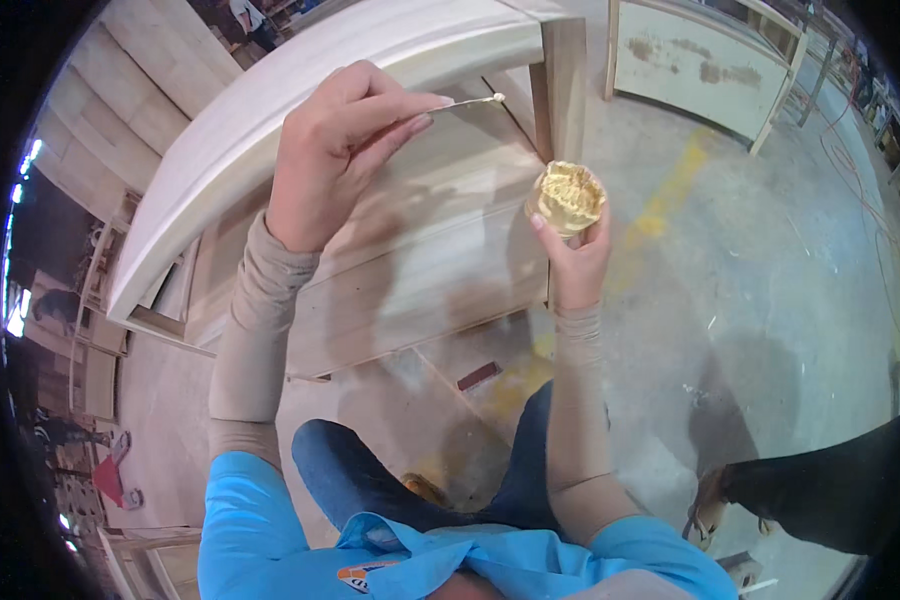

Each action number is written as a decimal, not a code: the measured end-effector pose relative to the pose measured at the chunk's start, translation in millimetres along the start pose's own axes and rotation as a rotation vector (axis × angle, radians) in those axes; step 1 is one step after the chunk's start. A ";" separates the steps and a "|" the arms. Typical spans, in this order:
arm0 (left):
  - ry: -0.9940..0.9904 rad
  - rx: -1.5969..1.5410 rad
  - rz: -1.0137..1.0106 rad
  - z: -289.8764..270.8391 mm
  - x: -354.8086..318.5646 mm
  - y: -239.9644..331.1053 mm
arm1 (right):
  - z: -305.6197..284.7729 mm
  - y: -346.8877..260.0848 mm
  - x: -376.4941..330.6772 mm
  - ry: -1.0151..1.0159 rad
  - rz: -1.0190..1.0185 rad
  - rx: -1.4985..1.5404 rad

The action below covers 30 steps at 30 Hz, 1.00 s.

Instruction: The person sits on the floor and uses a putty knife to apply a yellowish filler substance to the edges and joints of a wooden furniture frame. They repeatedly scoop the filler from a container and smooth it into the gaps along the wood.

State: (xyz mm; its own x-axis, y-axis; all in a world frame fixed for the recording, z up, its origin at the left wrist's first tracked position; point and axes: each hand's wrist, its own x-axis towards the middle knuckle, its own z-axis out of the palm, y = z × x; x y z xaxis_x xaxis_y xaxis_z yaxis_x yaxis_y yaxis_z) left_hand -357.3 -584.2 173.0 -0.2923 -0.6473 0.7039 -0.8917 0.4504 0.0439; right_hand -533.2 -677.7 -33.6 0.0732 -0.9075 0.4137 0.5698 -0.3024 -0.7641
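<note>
My left hand (pixel 335 150), raised over the wooden furniture, pinches a thin stick-like tool (pixel 466 103) between thumb and fingers. A small pale yellow dab sits on the tool's tip. Farther right, my right hand (pixel 578 262) is wrapped round a small round tub of yellow paste (pixel 570 197), tilted so that its rough, lumpy contents show. Below both hands lies a large unpainted wooden furniture piece (pixel 370 290), with a curved pale rail (pixel 270 100) along its far side and a corner post (pixel 562 90) near the tub. The tool's tip is apart from both wood and tub.
A dark red block (pixel 479 376) lies on the concrete floor (pixel 710 330) near my knees. Another person's dark-trousered leg (pixel 820 485) reaches in at the lower right. A stained panelled frame (pixel 705 70) stands at the back right, and a cable (pixel 855 190) runs beyond it.
</note>
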 end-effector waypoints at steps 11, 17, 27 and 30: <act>-0.315 0.643 0.431 -26.5 92.6 9.6 | 47.8 49.1 -25.8 -0.067 -0.057 -0.112; -0.321 0.664 0.817 -16.8 129.8 7.6 | 47.5 61.3 -28.8 -0.046 -0.020 0.015; -0.438 0.602 1.027 -10.5 160.3 -1.6 | 44.6 65.0 -22.9 -0.017 -0.127 -0.009; -0.495 0.595 1.047 -11.0 164.2 -0.3 | 51.1 63.2 -26.1 -0.028 -0.137 0.019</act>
State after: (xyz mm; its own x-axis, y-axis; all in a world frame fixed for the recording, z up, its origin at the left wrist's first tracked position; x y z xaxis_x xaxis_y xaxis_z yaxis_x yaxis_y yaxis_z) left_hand -401.2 -683.9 296.4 -0.9199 -0.3706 -0.1282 -0.1416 0.6189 -0.7726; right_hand -457.2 -658.2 -67.4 0.0161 -0.8493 0.5276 0.5918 -0.4172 -0.6897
